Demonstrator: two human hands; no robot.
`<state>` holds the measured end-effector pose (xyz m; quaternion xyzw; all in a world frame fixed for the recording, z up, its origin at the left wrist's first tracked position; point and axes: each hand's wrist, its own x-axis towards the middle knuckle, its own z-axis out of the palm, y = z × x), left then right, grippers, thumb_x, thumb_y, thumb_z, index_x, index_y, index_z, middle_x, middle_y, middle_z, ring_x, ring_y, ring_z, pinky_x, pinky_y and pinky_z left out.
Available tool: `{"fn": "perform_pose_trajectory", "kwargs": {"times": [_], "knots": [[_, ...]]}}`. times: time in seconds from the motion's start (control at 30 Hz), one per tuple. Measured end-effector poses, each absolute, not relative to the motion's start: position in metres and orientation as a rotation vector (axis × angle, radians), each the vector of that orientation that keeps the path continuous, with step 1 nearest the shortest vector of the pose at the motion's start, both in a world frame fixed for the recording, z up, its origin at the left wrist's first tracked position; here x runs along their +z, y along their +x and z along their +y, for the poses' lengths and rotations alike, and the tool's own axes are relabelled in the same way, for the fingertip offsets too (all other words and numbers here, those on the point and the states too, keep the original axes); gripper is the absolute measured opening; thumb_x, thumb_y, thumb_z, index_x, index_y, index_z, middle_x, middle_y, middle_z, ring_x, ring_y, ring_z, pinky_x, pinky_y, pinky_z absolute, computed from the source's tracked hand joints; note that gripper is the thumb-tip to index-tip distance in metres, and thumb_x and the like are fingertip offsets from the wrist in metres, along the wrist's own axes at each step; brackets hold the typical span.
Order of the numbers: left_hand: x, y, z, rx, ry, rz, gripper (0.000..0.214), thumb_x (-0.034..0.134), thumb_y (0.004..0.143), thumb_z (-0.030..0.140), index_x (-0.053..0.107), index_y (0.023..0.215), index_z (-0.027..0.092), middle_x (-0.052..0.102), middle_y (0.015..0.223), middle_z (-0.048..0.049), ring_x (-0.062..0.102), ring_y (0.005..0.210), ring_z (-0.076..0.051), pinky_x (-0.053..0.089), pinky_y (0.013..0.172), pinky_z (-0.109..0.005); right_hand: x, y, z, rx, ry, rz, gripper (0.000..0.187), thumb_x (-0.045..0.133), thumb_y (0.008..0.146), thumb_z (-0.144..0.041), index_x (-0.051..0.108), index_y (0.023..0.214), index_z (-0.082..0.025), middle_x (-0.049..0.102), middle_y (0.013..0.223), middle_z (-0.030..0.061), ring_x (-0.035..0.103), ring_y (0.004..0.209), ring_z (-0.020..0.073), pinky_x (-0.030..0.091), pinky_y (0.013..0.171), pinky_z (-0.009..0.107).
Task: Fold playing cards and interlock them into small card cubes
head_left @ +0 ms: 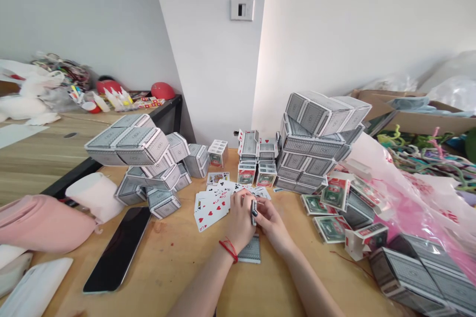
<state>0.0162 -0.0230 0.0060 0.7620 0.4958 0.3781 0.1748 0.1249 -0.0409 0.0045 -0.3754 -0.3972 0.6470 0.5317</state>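
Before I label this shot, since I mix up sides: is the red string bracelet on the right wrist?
No, the red string bracelet circles the wrist of the left hand, not the right hand.

Remotely I see spread cards [211,213], left of them the phone [118,250] with one box stack [139,146] behind it; to the right, a second stack [314,146] behind card packs [332,228] that perhaps touch the plastic bag [412,208].
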Motion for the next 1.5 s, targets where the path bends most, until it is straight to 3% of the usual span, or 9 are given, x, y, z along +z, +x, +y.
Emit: {"fn": "perform_pose_trajectory", "kwargs": {"times": [0.27,0.53,0.83,0.97,1.07,1.23,1.5], "knots": [[0.009,0.017,-0.027,0.999,2.203,1.317,0.021,0.045,0.072,0.008,0.047,0.090,0.019,0.040,0.106,-0.0073,0.038,0.100,-0.022,0.039,0.083,-0.041,0.006,0.126,-0.043,1.684,-0.824,-0.754,0.038,0.072,0.058,-0.034,0.046,0.083,-0.024,0.060,0.074,-0.0021,0.054,0.060,0.0136,0.039,0.055,0.023],[0.010,0.017,-0.029,1.005,2.199,1.199,0.026,0.049,0.068,0.008,0.048,0.092,0.019,0.041,0.106,-0.0079,0.039,0.099,-0.022,0.040,0.083,-0.041,0.009,0.126,-0.045,1.648,-0.861,-0.716,0.034,0.074,0.055,-0.025,0.046,0.075,-0.021,0.054,0.068,-0.0039,0.052,0.061,0.0133,0.038,0.054,0.023],[0.018,0.014,-0.028,0.988,2.159,1.078,0.072,0.047,0.057,0.001,0.035,0.124,0.026,0.036,0.122,-0.0072,0.032,0.115,-0.025,0.030,0.098,-0.044,-0.005,0.136,-0.035,1.244,-0.980,-0.610,0.046,0.073,0.056,-0.024,0.046,0.093,-0.025,0.057,0.081,-0.0016,0.055,0.073,0.0158,0.044,0.067,0.030],[0.014,0.010,-0.022,1.113,1.869,1.134,0.046,0.039,0.069,0.005,0.048,0.110,0.023,0.049,0.105,-0.0060,0.045,0.100,-0.020,0.039,0.089,-0.038,-0.008,0.137,-0.033,0.942,-1.138,-0.766,0.052,0.075,0.051,-0.022,0.047,0.095,-0.023,0.055,0.094,0.0020,0.054,0.087,0.0196,0.044,0.074,0.034],[0.012,0.007,-0.016,1.070,1.607,1.098,0.028,0.036,0.081,0.019,0.051,0.105,0.019,0.054,0.086,-0.0040,0.053,0.080,-0.016,0.045,0.073,-0.031,-0.006,0.131,-0.035,0.860,-1.136,-0.889,0.056,0.075,0.050,-0.019,0.047,0.097,-0.023,0.054,0.101,0.0044,0.053,0.092,0.0213,0.043,0.080,0.037],[0.013,0.002,-0.007,0.881,1.437,0.963,0.034,0.046,0.080,0.034,0.051,0.109,0.018,0.059,0.081,-0.0029,0.055,0.074,-0.015,0.045,0.067,-0.027,0.002,0.124,-0.040,0.858,-1.072,-1.006,0.052,0.072,0.051,-0.013,0.051,0.097,-0.023,0.056,0.102,0.0046,0.054,0.092,0.0215,0.042,0.083,0.037],[0.014,-0.009,-0.001,0.687,1.195,0.754,0.045,0.058,0.073,0.035,0.051,0.114,0.018,0.060,0.103,-0.0083,0.056,0.093,-0.019,0.045,0.079,-0.033,-0.003,0.129,-0.042,0.867,-1.124,-1.170,0.056,0.068,0.055,-0.009,0.050,0.107,-0.024,0.055,0.107,0.0050,0.051,0.101,0.0230,0.038,0.090,0.040]]}}
